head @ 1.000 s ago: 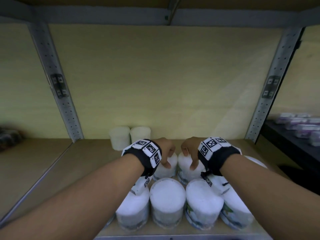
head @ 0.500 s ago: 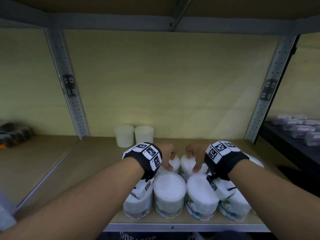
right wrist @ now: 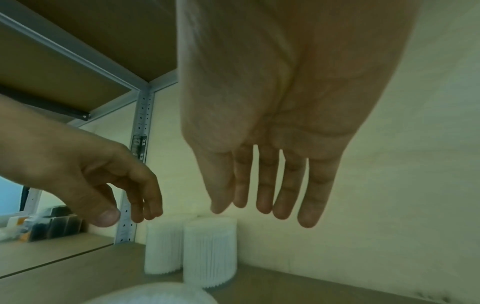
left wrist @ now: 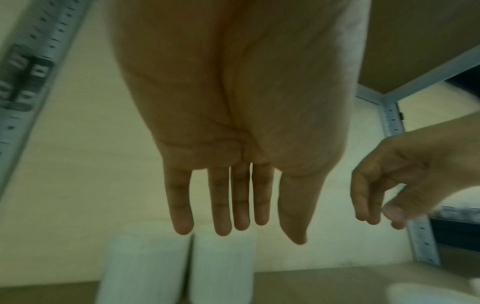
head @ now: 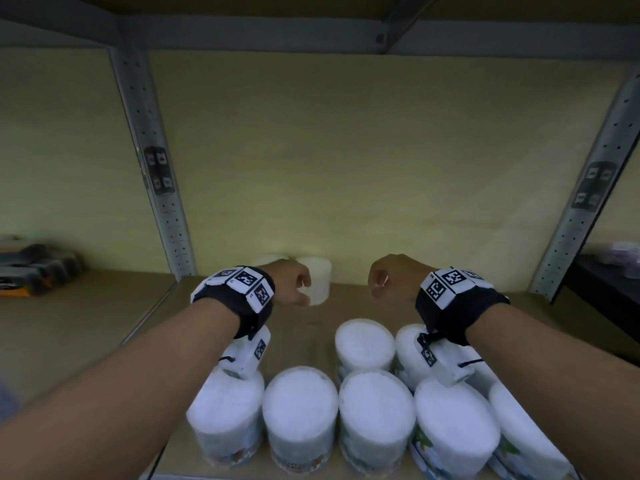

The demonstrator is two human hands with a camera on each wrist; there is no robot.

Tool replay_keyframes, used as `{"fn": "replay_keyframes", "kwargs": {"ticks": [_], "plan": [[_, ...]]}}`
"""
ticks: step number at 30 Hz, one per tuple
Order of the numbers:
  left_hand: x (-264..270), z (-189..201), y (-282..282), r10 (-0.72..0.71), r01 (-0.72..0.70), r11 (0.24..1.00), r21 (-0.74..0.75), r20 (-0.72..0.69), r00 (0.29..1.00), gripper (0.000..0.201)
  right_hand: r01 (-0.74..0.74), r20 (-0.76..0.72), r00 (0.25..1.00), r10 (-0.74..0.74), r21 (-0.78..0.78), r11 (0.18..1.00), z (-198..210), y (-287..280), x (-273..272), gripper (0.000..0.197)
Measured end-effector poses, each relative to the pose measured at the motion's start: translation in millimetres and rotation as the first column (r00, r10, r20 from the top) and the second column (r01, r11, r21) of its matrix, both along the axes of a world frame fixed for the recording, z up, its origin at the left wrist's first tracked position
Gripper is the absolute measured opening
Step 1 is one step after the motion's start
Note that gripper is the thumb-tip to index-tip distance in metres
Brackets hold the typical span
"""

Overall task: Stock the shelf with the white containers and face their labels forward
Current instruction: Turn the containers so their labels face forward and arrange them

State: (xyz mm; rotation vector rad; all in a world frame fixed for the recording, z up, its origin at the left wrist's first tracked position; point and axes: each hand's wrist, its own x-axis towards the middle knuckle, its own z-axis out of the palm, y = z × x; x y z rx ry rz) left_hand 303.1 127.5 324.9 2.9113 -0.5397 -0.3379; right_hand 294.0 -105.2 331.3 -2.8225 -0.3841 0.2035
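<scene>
Head view: left hand (head: 292, 284) and right hand (head: 393, 277) up over wooden shelf (head: 349, 306), fingers loose, holding nothing. Seven round white plastic containers (head: 300, 403) below wrists; two ribbed white tubs (right wrist: 210, 251) beyond fingertips, by back wall.

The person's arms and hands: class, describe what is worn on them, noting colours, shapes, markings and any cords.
Both forearms are bare, with no sleeves or gloves. The left wrist band and right wrist band are black, each topped with white square tiles printed with black-and-white coded markers. A small white camera box hangs under each wrist, also marked, with a thin dark cord.
</scene>
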Motion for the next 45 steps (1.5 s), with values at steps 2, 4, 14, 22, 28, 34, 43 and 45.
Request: {"fn": "replay_keyframes", "kwargs": {"ticks": [2, 4, 14, 22, 28, 34, 43, 45], "plan": [[14.4, -0.8, 20.2, 0.044, -0.044, 0.999, -0.026, 0.000, 0.999, 0.049, -0.022, 0.010, 1.000, 0.022, -0.021, 1.000, 0.7, 11.7, 15.3, 0.025], [28.3, -3.3, 37.6, 0.092, -0.091, 0.994, -0.066, 0.001, 0.996, 0.050, -0.040, 0.010, 0.999, 0.040, -0.033, 0.999, 1.0, 25.1, 31.6, 0.032], [93.8, -39.0, 77.4, 0.142, -0.132, 0.968, -0.213, 0.029, 0.990, 0.047, -0.069, -0.005, 0.998, 0.068, -0.118, 0.991, -20.2, 93.1, 115.3, 0.044], [118.8, -51.6, 77.6, 0.144, -0.131, 0.972, -0.197, 0.057, 0.988, 0.046, -0.060, -0.034, 0.998, 0.052, -0.280, 0.958, -36.1, 115.0, 145.3, 0.063], [119.0, -51.8, 75.0, 0.131, -0.116, 0.979, -0.167, 0.085, 0.988, 0.043, -0.072, -0.016, 0.997, 0.071, -0.351, 0.934, -34.4, 119.2, 144.9, 0.059], [118.4, -52.3, 75.5, 0.136, -0.120, 0.978, -0.171, 0.084, 0.987, 0.043, -0.142, -0.068, 0.990, 0.127, -0.323, 0.936, -29.1, 117.6, 145.6, 0.057], [117.2, -51.9, 75.6, 0.139, -0.123, 0.976, -0.179, 0.078, 0.987, 0.044, -0.037, -0.025, 0.999, 0.031, -0.290, 0.956, -31.7, 121.2, 145.7, 0.054], [117.1, -51.7, 75.1, 0.137, -0.121, 0.977, -0.176, 0.080, 0.987, 0.045, -0.035, -0.063, 0.998, 0.014, -0.342, 0.939, -34.6, 124.3, 145.6, 0.061]]}}
